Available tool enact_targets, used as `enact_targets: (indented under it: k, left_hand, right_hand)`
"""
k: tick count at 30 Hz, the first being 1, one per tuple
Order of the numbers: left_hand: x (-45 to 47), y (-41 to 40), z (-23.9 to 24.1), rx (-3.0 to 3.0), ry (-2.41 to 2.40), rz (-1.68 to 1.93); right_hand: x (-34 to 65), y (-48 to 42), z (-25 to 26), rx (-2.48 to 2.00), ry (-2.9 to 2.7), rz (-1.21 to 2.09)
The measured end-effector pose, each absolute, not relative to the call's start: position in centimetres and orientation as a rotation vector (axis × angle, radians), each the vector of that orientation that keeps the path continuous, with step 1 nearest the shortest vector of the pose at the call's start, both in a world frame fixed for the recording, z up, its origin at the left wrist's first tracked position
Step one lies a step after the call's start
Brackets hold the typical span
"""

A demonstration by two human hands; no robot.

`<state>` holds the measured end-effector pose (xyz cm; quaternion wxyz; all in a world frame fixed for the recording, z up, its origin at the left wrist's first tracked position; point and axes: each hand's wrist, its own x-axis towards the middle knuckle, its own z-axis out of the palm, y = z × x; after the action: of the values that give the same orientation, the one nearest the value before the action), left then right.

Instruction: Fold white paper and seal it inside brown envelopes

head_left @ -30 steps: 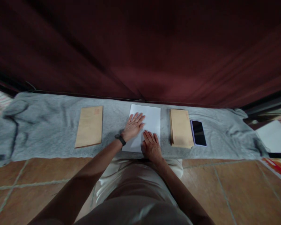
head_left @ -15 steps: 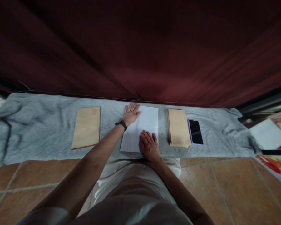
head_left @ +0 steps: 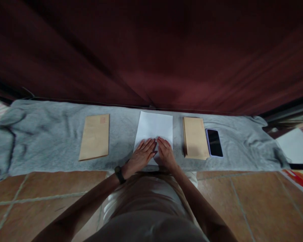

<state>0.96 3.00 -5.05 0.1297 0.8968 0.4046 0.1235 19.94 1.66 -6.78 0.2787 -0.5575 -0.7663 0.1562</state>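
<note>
A sheet of white paper (head_left: pixel 156 125) lies on the grey cloth in front of me, its near part covered by my hands. My left hand (head_left: pixel 141 155), below a dark wristband (head_left: pixel 120 174), rests flat on the paper's lower left, fingers stretched out. Close beside it, my right hand (head_left: pixel 166 154) lies on the lower right of the sheet, fingers extended. The fingertips of both hands almost meet. Left of the paper is a brown envelope (head_left: pixel 94 137); right of it sits a stack of brown envelopes (head_left: pixel 195 137).
A phone (head_left: pixel 214 143) with a purple edge lies right of the stack. Grey cloth (head_left: pixel 50 134) covers the narrow surface, with a dark red curtain (head_left: pixel 151 60) behind it. White paper (head_left: pixel 296 146) is at the far right. Tiled floor (head_left: pixel 217 195) shows below.
My left hand has slid from the paper's far left edge toward me, next to my right hand. My right hand has shifted only slightly.
</note>
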Motion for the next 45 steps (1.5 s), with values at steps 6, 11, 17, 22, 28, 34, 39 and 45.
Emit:
enact_targets:
  k: [6,11,17,22,28,34,39,45]
  left_hand:
    - [1.4,2.3,-5.0,2.624,1.297,0.346]
    - [1.7,2.3,-4.7,2.627,1.324,0.363]
    - [1.5,2.2,-4.9,2.653,1.329,0.357]
    - [1.5,2.3,-4.8,2.676,1.34,0.335]
    - [1.4,2.2,-4.8,2.684,1.352,0.342]
    - [1.6,2.2,-4.7,2.68,1.345,0.362]
    - [1.7,2.2,-4.9,2.675,1.342,0.36]
    - [1.7,2.3,-4.7,2.654,1.353,0.339]
  right_hand:
    - [18.7,5.1,-6.4,-1.505,-2.152,0.406]
    - [19.4,8.2,-6.4,-1.573,-2.174,0.35]
    - [21.6,12.2,-7.1,-1.681,-2.071,0.246]
    - [22.5,14.6,-7.1,-1.834,-2.059,0.144]
    - [22.4,15.3,-6.6,-1.93,-2.007,0.101]
    - [19.7,9.8,-6.9,-1.752,-2.086,0.167]
    - [18.4,4.8,-7.0,-1.625,-2.193,0.259]
    - [19.3,2.6,-6.6,-1.626,-2.208,0.217]
